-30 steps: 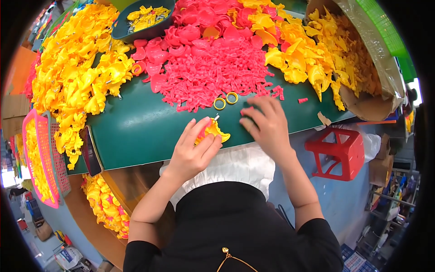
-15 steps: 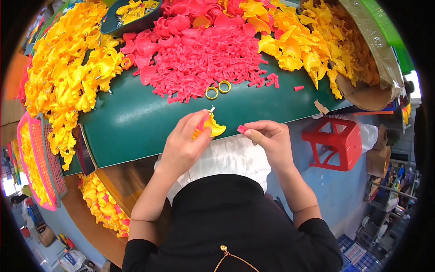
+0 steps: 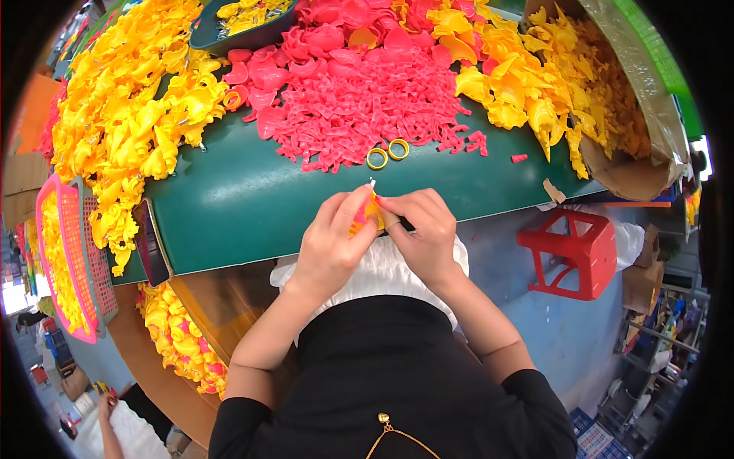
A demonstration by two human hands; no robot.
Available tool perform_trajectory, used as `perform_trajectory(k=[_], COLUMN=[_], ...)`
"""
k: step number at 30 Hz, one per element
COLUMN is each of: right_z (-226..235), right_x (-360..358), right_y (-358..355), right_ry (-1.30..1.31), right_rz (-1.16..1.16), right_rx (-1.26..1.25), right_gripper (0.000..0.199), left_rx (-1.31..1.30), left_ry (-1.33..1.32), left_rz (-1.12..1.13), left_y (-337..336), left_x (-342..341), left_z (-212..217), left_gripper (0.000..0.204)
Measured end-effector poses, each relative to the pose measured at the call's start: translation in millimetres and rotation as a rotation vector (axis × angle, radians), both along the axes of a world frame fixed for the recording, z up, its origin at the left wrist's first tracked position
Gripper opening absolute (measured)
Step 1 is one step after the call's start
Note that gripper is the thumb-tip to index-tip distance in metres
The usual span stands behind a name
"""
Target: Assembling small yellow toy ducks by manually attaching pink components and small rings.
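Yellow plastic piece [image 3: 368, 212] sits pinched between our left hand [image 3: 334, 243] and right hand [image 3: 423, 229], both grasping it at the near edge of the green table [image 3: 252, 199]. Left of our hands a pink mesh basket [image 3: 84, 268] holds yellow moulded parts. Ahead lie two yellow rings [image 3: 387, 153] and a heap of small, glossy pink plastic bits [image 3: 359, 99]; far right, a cardboard box [image 3: 634, 130] spills curled yellow shapes.

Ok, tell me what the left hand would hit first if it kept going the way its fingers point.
The left hand points up and right, across the yellow piece it pinches. Straight on, it would probably meet the right hand fingertips first; past them lie two yellow rings. Depth is hard to judge.
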State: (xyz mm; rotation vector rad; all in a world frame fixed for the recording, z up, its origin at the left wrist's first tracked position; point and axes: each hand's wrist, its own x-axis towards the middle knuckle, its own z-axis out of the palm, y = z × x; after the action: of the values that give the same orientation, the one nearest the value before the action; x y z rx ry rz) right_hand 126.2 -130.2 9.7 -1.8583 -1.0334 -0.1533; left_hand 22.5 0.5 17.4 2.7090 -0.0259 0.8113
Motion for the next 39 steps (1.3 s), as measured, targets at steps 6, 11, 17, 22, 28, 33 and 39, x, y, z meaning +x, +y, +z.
perform_trajectory(k=[6, 11, 17, 22, 28, 33, 39], right_z=[12, 21, 21, 20, 54, 74, 90], right_x=[12, 25, 25, 9, 20, 57, 107], right_y=[-10, -5, -10, -14, -25, -38, -26], right_ry=[-0.07, 0.166, 0.111, 0.002, 0.643, 0.441, 0.076], right_rz=[-0.031, 0.136, 0.158, 0.079, 0.197, 0.319, 0.261], right_rx=[-0.161, -0.286, -0.31, -0.219, -0.193, -0.181, -0.25], right_gripper=[0.016, 0.011, 0.011, 0.021, 0.018, 0.014, 0.014], left_rx=[-0.063, -0.062, -0.055, -0.073, -0.157, -1.474, -2.441], left_ry=[-0.01, 0.007, 0.033, -0.036, -0.281, 0.057, 0.417], left_rz=[-0.029, -0.03, -0.055, 0.005, -0.042, -0.149, -0.716], left_y=[-1, 0, 0, -5, -13, -27, -15], left_x=[3, -1, -2, 1, -2, -4, 12], left_z=[-1, 2, 2, -5, -4, 38, 5], left_gripper=[0.017, 0.022, 0.024, 0.02, 0.015, 0.101, 0.068])
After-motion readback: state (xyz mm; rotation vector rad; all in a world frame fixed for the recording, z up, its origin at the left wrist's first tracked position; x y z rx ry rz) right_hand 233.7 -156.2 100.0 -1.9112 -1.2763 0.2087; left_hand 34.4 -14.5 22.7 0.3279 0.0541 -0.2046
